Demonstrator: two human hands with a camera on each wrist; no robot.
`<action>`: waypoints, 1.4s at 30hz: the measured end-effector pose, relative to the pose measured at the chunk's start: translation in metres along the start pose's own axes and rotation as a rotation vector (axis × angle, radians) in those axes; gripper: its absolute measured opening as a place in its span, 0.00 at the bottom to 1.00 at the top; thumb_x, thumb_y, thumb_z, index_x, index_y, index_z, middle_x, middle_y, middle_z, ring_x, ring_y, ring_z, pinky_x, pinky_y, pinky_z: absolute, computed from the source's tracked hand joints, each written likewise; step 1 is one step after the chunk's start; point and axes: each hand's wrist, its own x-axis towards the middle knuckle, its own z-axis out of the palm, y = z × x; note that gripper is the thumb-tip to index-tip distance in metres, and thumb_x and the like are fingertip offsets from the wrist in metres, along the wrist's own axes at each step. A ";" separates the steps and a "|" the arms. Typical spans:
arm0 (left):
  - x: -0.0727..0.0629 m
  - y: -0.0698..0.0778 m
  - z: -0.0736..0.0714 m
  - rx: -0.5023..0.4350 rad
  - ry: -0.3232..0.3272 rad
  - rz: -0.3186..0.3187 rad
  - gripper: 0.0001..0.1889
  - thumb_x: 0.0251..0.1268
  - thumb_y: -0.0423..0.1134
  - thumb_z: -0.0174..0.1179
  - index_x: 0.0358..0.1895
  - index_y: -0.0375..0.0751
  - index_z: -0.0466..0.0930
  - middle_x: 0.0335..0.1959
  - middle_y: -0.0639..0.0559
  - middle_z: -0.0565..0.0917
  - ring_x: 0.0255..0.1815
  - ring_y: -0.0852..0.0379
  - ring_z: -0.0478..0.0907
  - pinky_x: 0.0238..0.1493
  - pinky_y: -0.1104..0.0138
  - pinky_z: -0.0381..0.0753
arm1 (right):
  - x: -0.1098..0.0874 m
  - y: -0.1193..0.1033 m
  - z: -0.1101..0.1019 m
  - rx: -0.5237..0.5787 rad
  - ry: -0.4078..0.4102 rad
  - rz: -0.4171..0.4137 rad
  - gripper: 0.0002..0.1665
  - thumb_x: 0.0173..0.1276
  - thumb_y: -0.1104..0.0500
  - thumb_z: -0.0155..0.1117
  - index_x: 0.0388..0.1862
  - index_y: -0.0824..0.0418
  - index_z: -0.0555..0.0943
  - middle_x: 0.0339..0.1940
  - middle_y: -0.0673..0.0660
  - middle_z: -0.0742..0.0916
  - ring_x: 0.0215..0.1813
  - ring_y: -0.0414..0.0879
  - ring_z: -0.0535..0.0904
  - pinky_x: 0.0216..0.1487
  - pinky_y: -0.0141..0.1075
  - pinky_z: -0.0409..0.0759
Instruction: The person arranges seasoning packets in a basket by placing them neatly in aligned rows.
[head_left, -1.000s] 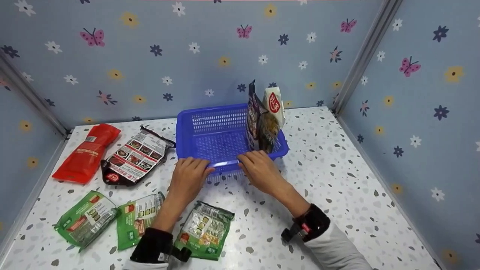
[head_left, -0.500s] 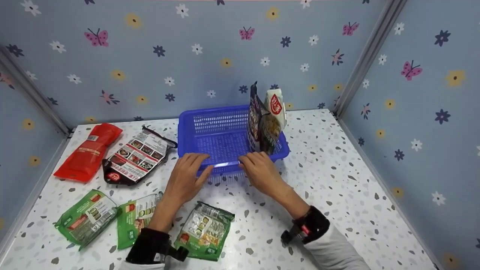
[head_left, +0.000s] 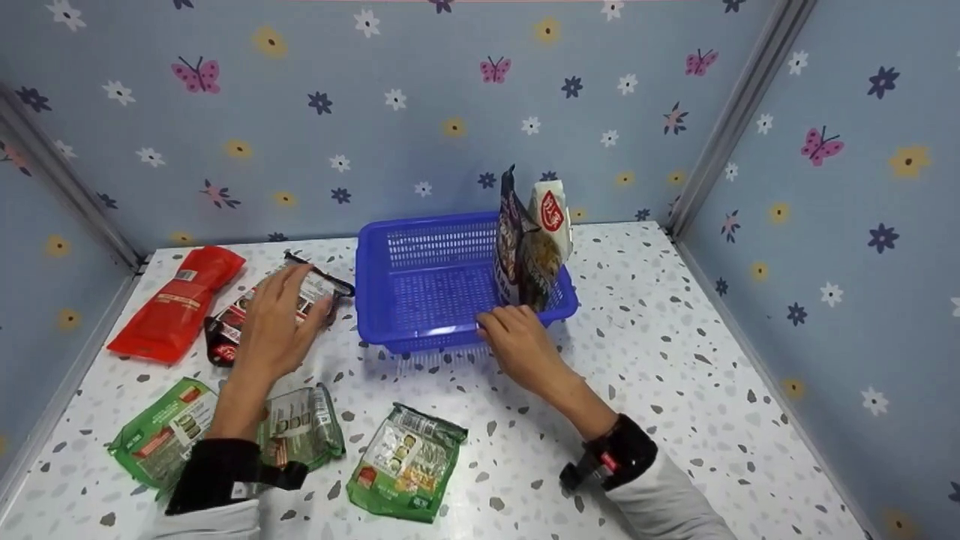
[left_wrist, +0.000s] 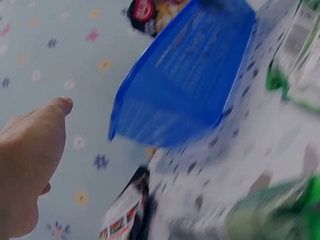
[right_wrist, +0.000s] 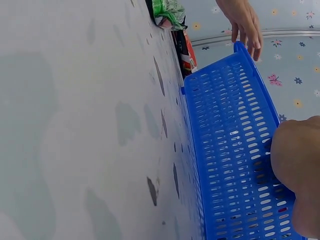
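Observation:
My left hand (head_left: 274, 322) is above a black-and-white food pouch (head_left: 223, 349) left of the basket, partly hiding it. Its fingers are extended and hold nothing. In the left wrist view, that hand (left_wrist: 35, 155) shows at the left edge, apart from the basket. My right hand (head_left: 521, 349) grips the front rim of a blue plastic basket (head_left: 431, 300), fingers curled over the edge. At the basket's right end stand upright a dark pouch (head_left: 508, 255) and a white pouch (head_left: 551, 210) with a red label.
A red pouch (head_left: 176, 304) lies at the far left. Several green packets lie nearer the front: one at left (head_left: 161, 431), a second packet (head_left: 300, 427) by my left forearm, a third packet (head_left: 409, 465) in the middle. Patterned walls (head_left: 420, 97) enclose the back and sides.
My left hand has let go of the basket's front rim and moved left over the black-and-white pouch. My right hand stays on the rim; the basket has hardly moved.

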 end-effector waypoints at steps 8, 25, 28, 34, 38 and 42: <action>-0.005 -0.073 -0.028 0.021 -0.085 -0.200 0.41 0.90 0.58 0.53 0.90 0.32 0.58 0.85 0.18 0.63 0.85 0.14 0.57 0.84 0.20 0.53 | -0.002 0.000 0.002 0.000 0.002 -0.004 0.15 0.90 0.55 0.60 0.64 0.60 0.86 0.48 0.53 0.92 0.48 0.49 0.87 0.53 0.40 0.83; -0.002 -0.128 -0.034 0.075 -0.311 -0.439 0.50 0.88 0.63 0.51 0.87 0.18 0.51 0.81 0.09 0.58 0.82 0.10 0.53 0.84 0.21 0.53 | 0.000 0.001 0.002 0.025 -0.039 0.007 0.17 0.92 0.54 0.57 0.65 0.62 0.86 0.50 0.55 0.92 0.50 0.49 0.88 0.56 0.41 0.84; -0.003 -0.128 -0.034 0.065 -0.303 -0.483 0.51 0.86 0.61 0.55 0.86 0.17 0.49 0.82 0.09 0.57 0.84 0.10 0.51 0.85 0.21 0.53 | 0.000 0.001 0.002 0.017 -0.042 0.007 0.17 0.92 0.54 0.57 0.65 0.61 0.85 0.50 0.54 0.92 0.51 0.49 0.88 0.56 0.41 0.84; -0.004 -0.122 -0.036 -0.003 -0.235 -0.648 0.51 0.79 0.54 0.68 0.85 0.16 0.54 0.80 0.12 0.60 0.81 0.18 0.57 0.86 0.27 0.62 | 0.000 0.001 0.002 0.012 -0.031 0.004 0.16 0.91 0.55 0.58 0.65 0.61 0.85 0.50 0.53 0.92 0.50 0.48 0.87 0.56 0.40 0.83; -0.007 -0.121 -0.035 -0.041 -0.184 -0.755 0.47 0.74 0.53 0.73 0.75 0.12 0.66 0.70 0.16 0.67 0.72 0.25 0.62 0.75 0.36 0.75 | 0.000 0.001 0.002 0.016 -0.023 0.000 0.16 0.91 0.55 0.58 0.65 0.61 0.85 0.49 0.53 0.92 0.50 0.48 0.87 0.55 0.40 0.83; -0.009 -0.119 -0.036 -0.070 -0.155 -0.835 0.45 0.72 0.53 0.76 0.70 0.12 0.72 0.61 0.22 0.74 0.64 0.31 0.67 0.58 0.47 0.77 | 0.000 0.001 0.001 0.017 -0.017 -0.003 0.15 0.91 0.55 0.59 0.63 0.61 0.86 0.47 0.53 0.91 0.48 0.49 0.87 0.53 0.41 0.83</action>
